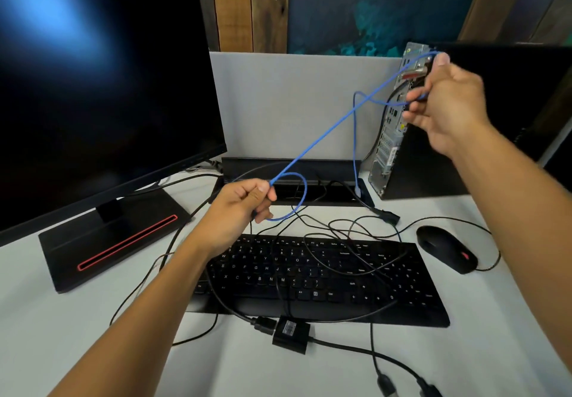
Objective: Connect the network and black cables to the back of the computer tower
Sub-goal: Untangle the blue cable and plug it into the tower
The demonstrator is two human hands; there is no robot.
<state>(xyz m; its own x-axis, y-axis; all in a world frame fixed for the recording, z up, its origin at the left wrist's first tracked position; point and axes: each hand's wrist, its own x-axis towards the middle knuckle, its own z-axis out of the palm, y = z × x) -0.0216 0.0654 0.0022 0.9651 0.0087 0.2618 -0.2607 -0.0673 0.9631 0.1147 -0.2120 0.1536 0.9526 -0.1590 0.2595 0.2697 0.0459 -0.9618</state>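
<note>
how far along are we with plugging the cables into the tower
Early. One black cable seems already plugged into the back of the tower. Both hands, left hand and right hand, hold the blue cable stretched between them, not visibly plugged in. Other black cables lie loose on the desk.
</note>
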